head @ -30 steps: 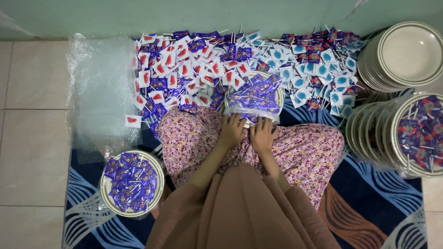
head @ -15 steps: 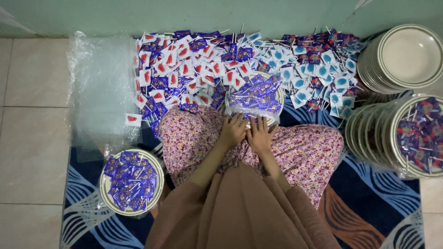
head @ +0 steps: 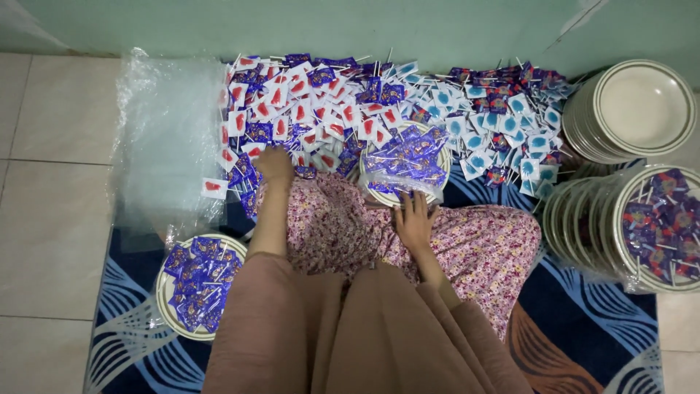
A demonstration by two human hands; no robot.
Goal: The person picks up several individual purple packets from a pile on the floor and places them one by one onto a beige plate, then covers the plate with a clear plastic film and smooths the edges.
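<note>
Lollipop pile (head: 328, 117) under left hand (head: 275, 165), fingers seemingly curled into wrappers, right hand (head: 414, 221) spread flat beside filled plate (head: 405, 162)

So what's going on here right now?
A person sits on a patterned rug, sorting wrapped lollipops. The left hand reaches into the pile of red-and-white and purple lollipops spread along the wall. The right hand rests open at the near edge of a plate heaped with purple ones. Another filled plate sits at the left; stacked plates wait at the right.
</note>
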